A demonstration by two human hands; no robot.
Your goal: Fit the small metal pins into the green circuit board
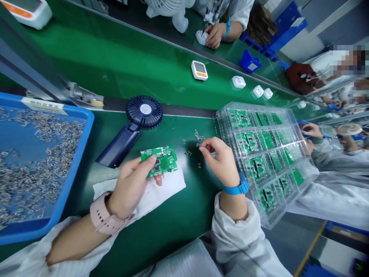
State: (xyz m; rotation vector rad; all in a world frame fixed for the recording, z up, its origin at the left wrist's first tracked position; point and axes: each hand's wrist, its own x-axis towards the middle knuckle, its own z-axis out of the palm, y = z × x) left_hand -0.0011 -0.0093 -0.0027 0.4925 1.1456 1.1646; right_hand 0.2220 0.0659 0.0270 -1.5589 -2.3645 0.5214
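My left hand [129,186] is shut on a green circuit board [159,161], with the thumb on its top face. The board is held just above a white tissue [170,188] lying on the green bench mat [184,215]. My right hand [217,159] is to the right of the board, its fingertips pinched on a tiny metal clip. Several loose clips [196,140] lie on the mat just beyond those fingertips. A clear plastic tray [259,111] of green boards stands to the right of my right hand.
A blue tray [75,169] heaped with metal clips fills the left side. A navy handheld fan [141,123] lies beyond the boards. White devices [199,70] sit on a green conveyor belt [115,65]. Co-workers' hands [215,34] work across the belt and at the right.
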